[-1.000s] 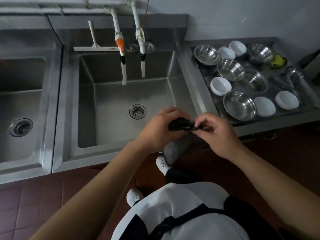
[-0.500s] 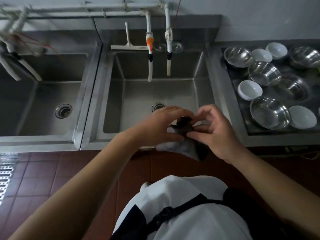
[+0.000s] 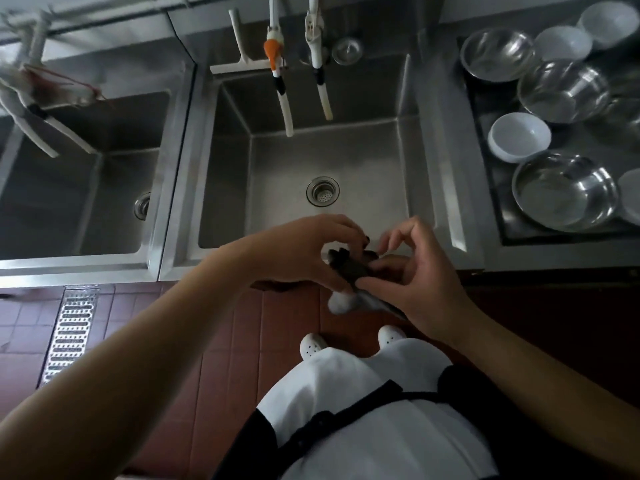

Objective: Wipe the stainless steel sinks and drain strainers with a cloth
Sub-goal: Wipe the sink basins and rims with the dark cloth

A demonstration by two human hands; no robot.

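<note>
Both hands pinch the cloth (image 3: 349, 268) — left hand (image 3: 304, 251), right hand (image 3: 419, 271) — seemingly folding it; best square it into a firm pad before wiping the sink (image 3: 346, 157)

The cloth (image 3: 349, 268) is dark, near black, with a pale grey-white end at 6 o'clock. Both sinks (image 3: 346, 157) are dull silver-grey steel (the drain strainer (image 3: 322, 191) too, dotted with small holes). One tap (image 3: 274, 51) has an orange handle; the squeegee (image 3: 242, 62) is white. At 3 o'clock, white bowls (image 3: 519, 136) sit among shiny steel ones (image 3: 564, 190). Floor tiles (image 3: 214, 341) are brick red.
</note>
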